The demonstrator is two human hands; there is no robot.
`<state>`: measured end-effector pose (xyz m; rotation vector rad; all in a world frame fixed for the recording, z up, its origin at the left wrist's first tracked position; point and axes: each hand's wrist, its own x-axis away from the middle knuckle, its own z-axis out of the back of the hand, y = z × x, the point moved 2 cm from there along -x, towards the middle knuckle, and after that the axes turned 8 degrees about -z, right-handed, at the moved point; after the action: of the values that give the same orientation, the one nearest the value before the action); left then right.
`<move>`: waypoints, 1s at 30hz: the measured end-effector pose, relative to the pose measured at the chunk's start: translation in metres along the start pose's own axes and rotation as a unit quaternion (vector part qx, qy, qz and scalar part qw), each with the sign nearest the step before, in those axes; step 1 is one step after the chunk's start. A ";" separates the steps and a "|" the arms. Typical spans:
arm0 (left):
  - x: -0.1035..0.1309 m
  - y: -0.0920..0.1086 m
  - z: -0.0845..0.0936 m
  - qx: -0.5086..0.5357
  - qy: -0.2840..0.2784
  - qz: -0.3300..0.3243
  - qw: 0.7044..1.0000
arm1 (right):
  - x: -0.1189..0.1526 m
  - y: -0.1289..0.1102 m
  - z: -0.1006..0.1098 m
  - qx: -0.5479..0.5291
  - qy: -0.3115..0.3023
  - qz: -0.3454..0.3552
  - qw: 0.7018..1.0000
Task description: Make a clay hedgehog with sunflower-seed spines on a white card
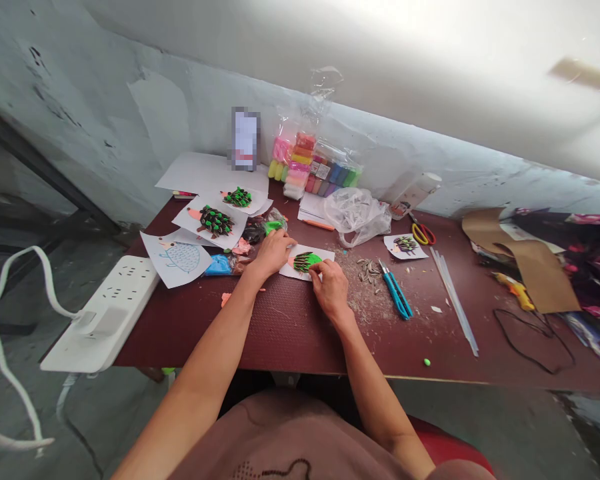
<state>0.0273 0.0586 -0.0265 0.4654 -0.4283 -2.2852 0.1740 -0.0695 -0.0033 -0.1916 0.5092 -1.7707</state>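
Observation:
A small white card [327, 255] lies on the dark red table, bearing a hedgehog shape [305, 261] of green clay with rows of dark striped seeds pressed into it. My left hand [274, 252] rests at the card's upper left edge, fingers stretched out and holding nothing visible. At the lower right of the green clay, my right hand [333, 287] is closed in a pinch. Whatever sits between its fingertips is too small to make out. Loose sunflower seeds [368, 271] are scattered to the right of the card, beside a blue-handled cutting tool [397, 295].
Hedgehog pictures [216, 221] and a blue-outlined drawing [180, 260] lie left. Bagged coloured clay [305, 167], a phone [245, 139] and a plastic bag [357, 212] are at the back. Scissors [423, 233], glue sticks [455, 303], a glue gun [516, 291] and a power strip [100, 320] flank the work.

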 end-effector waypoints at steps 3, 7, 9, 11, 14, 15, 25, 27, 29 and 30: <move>0.000 -0.001 -0.001 -0.004 0.002 0.000 1.000 | 0.000 -0.002 0.000 0.014 0.002 0.010 1.000; 0.000 -0.001 -0.002 -0.005 0.004 -0.003 1.000 | -0.002 -0.004 -0.001 0.019 0.002 0.016 1.000; 0.000 0.000 -0.002 -0.007 0.003 0.000 1.000 | -0.003 -0.006 -0.002 0.022 -0.001 0.015 1.000; 0.000 0.001 -0.001 -0.007 0.002 0.003 1.000 | -0.003 -0.007 -0.002 0.026 -0.004 0.010 1.000; 0.001 0.002 0.000 -0.007 0.003 0.000 1.000 | -0.003 -0.008 -0.003 0.030 -0.009 0.001 1.000; 0.001 0.002 0.001 -0.006 0.003 -0.002 1.000 | -0.003 -0.008 -0.003 0.030 -0.009 0.000 1.000; 0.002 0.001 0.001 -0.003 0.006 0.000 1.000 | -0.001 -0.003 -0.003 -0.013 -0.004 -0.023 1.000; 0.001 0.000 0.000 -0.002 0.005 0.000 1.000 | 0.000 0.000 0.001 -0.023 -0.002 -0.029 0.999; 0.001 -0.001 -0.001 -0.001 0.004 -0.001 1.000 | 0.000 0.006 0.007 -0.034 0.010 -0.031 0.999; 0.001 -0.001 -0.001 0.001 0.004 -0.002 1.000 | -0.001 0.011 0.011 -0.037 0.021 -0.035 0.998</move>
<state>0.0265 0.0586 -0.0285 0.4757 -0.4259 -2.2861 0.1882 -0.0735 0.0021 -0.2277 0.6054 -1.8282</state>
